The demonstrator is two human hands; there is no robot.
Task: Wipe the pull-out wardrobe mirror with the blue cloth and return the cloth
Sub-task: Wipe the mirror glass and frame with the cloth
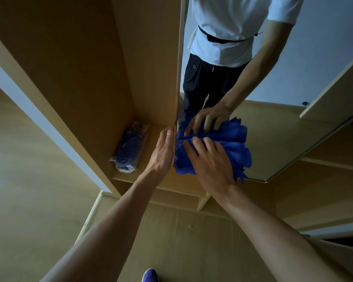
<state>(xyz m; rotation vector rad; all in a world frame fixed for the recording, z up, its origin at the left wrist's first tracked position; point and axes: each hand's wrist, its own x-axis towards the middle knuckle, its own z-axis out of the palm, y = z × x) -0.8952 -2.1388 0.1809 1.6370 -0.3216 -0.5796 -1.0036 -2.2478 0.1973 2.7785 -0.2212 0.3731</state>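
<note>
The left hand [163,148] gripped the mirror [283,129] edge; the right hand [211,162] pressed the blue cloth [242,155] under spread fingers. Uneven pressure could let it slip

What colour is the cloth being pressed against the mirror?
Deep blue: the cloth on the mirror shows best in the head view.

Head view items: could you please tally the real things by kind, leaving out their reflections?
hands: 2 (left hand, right hand)
blue cloth: 1
mirror: 1
bagged blue item: 1
blue shoe: 1
total: 6
</note>
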